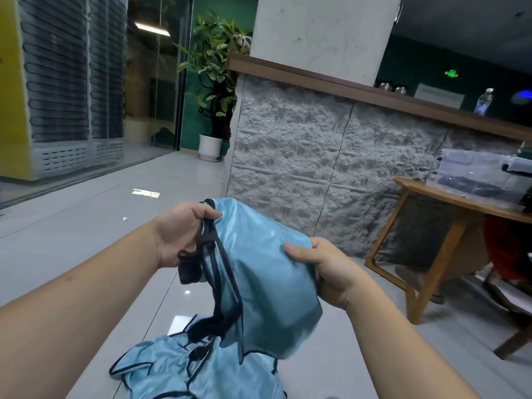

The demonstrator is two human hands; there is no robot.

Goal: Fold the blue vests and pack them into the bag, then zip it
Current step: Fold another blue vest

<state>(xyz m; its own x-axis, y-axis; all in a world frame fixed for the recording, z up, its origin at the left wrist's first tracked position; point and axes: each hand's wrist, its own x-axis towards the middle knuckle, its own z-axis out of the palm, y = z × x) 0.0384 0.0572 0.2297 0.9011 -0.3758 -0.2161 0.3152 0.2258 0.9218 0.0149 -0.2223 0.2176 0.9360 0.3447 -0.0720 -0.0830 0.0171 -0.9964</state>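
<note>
Folding in mid-air, one blue vest is held above the vest pile on the floor; its dark-trimmed straps are pinched by the left hand, its far edge gripped by the right hand. Edges should be matched before creasing.

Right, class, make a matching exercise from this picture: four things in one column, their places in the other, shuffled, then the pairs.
Things:
1. held vest
2. other vests
3. plant
4. bottle

Places:
A. on the wooden ledge
B. between both hands (left hand, right hand)
C. on the floor, bottom of the view
D. in a white pot beside the stone wall

Pairs: 1-B, 2-C, 3-D, 4-A
</note>
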